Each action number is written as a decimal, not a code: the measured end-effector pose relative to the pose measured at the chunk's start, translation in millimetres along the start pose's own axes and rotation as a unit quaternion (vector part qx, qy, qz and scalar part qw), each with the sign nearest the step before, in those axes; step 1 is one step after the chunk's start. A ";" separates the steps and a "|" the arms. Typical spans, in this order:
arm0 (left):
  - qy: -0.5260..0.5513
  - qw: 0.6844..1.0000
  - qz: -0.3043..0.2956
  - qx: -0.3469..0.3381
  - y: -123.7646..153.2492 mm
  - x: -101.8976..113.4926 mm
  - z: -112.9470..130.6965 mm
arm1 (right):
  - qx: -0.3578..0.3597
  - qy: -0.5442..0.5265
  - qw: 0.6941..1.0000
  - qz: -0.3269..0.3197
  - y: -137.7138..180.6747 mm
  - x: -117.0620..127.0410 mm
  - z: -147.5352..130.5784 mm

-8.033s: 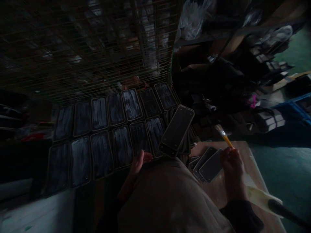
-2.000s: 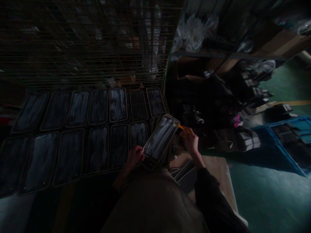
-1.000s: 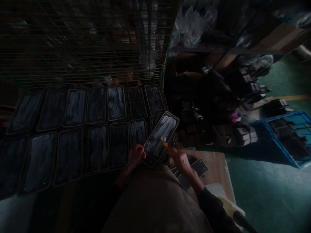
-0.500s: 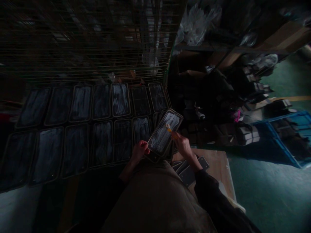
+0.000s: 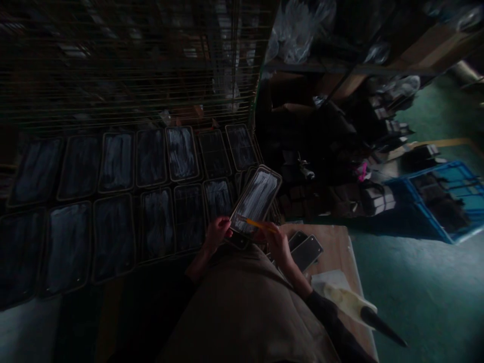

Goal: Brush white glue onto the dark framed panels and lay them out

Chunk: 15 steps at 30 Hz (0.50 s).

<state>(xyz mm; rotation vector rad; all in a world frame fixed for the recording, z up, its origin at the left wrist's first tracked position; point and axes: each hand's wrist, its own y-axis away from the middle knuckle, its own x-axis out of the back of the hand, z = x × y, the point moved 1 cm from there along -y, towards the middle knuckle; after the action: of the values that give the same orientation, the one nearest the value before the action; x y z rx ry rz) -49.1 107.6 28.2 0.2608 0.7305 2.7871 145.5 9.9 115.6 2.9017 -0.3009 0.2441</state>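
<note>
A dark rectangular panel (image 5: 258, 194) with rounded corners and a light rim lies tilted before me, its face streaked with a whitish coating. My left hand (image 5: 217, 233) pinches the panel's lower left edge between thumb and fingers. In my right hand (image 5: 279, 244) is a thin brush (image 5: 260, 224) with a yellow-orange handle, its tip at the panel's lower end. Other panels are partly hidden beneath this one. To the left, two rows of similar panels (image 5: 113, 234) lie flat, many with whitish streaks.
On a wooden board (image 5: 336, 242) at right lie dark plates (image 5: 306, 252) and a pale bottle (image 5: 350, 302) with a black pointed nozzle. A blue crate (image 5: 449, 201) stands on the green floor. Wire mesh (image 5: 151, 91) rises behind the panels; dark bundles and plastic bags fill the right background.
My right hand has drawn the brush from the panel's middle down to its lower end. My left hand keeps its hold. The view has shifted slightly, and the bottle now shows.
</note>
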 end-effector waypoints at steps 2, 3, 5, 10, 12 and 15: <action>-0.014 1.000 -0.005 0.011 -1.2 -1.3 -2.0 | -0.013 -0.016 1.000 -0.001 -5.0 -4.1 7.0; -0.020 1.000 -0.010 0.017 -1.6 -1.8 -2.9 | -0.020 -0.019 1.000 -0.006 -6.2 -3.8 11.2; -0.030 0.999 -0.016 0.024 -1.8 -2.3 -3.6 | -0.027 -0.010 1.000 0.006 -8.0 3.8 18.9; -0.019 0.999 -0.011 0.029 2.3 -2.2 3.4 | 0.016 0.090 0.985 0.147 -23.8 46.1 22.3; -0.006 0.999 -0.018 0.027 3.7 -2.1 6.5 | 0.043 0.145 0.975 0.164 -29.6 56.3 20.5; 0.010 0.999 -0.024 0.033 3.9 -2.2 7.6 | 0.056 0.229 0.964 0.120 -24.1 56.4 19.6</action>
<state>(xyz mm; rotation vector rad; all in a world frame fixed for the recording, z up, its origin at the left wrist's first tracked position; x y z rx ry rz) -45.9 107.2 36.5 0.2251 0.8231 2.7268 208.0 18.1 102.5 2.7972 -0.5683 0.9807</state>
